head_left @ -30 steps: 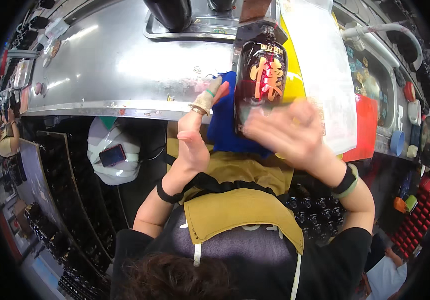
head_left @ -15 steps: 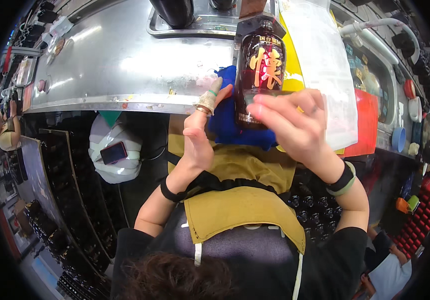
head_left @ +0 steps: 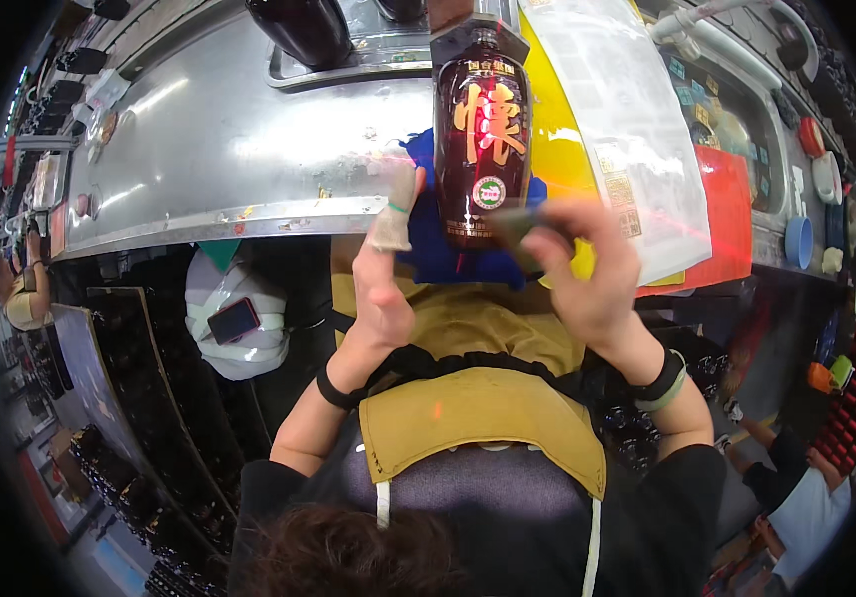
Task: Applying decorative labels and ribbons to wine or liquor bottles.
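Observation:
A dark red bottle [head_left: 483,109] with large gold characters lies on a blue cloth [head_left: 418,254] at the table edge, its neck pointing away from me. Low on its front shows a round green-and-white sticker [head_left: 489,192]. Just right of the bottle's base, my right hand [head_left: 592,274] is closed on a small dark greenish flat piece [head_left: 521,227], smeared by motion. To the left of the bottle my left hand [head_left: 384,289] is empty, its fingers stretched out beside the cloth. One of its fingers is wrapped in pale tape with a green band.
Behind the bottle, a metal tray [head_left: 378,68] holds dark containers. On the right, white translucent sheets [head_left: 612,129] lie over a yellow sheet [head_left: 557,149], beside a red sheet [head_left: 724,209]. A phone [head_left: 234,321] rests on a white bundle below the steel table [head_left: 219,139].
My right hand has drawn off the bottle's lower front, down and to the right, with the flat piece. The round sticker shows uncovered. My left hand has shifted slightly away from the bottle.

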Demonstrator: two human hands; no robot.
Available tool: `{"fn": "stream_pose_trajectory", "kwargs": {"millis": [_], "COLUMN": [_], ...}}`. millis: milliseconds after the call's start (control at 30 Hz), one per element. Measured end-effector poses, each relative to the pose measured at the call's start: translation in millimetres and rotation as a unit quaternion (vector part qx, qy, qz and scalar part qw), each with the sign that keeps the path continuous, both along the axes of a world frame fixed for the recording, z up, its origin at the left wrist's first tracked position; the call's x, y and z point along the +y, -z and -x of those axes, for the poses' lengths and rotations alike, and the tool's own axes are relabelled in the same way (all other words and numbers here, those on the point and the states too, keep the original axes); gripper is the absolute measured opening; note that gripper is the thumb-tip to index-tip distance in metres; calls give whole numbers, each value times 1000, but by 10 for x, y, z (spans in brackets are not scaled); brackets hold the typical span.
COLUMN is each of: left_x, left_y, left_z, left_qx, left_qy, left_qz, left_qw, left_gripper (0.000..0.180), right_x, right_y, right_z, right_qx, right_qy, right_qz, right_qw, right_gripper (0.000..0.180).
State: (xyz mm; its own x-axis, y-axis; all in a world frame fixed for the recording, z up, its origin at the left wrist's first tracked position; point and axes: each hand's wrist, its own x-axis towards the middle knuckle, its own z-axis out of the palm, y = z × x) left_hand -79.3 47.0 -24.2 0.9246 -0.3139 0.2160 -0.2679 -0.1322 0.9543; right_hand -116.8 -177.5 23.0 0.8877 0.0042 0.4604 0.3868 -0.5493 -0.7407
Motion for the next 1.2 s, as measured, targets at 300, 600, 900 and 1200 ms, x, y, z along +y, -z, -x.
{"fn": "stream_pose_trajectory", "kwargs": {"millis": [300, 600, 900, 1200], "left_x": [-20, -173, -376, -344], "left_y": [-7, -136, -289, -166], "left_z": [172, 228, 310, 138], "left_qx": [-236, -212, -209, -270], "left_qy": [14, -2, -30, -96], "left_qz": [-272, -268, -361, -297], "left_qw": [933, 940, 908, 911], "left_gripper": [89, 76, 70, 78], "right_x": [159, -111, -248, -281], "right_y": [434, 513, 399, -133], "right_z": [-98, -138, -278, -595], "right_qx": [58, 101, 67, -37], "right_qy": [150, 207, 182, 118], "right_qz": [-199, -263, -216, -113], "right_qw": [967, 937, 957, 986], "right_gripper": [33, 24, 23, 29]}}
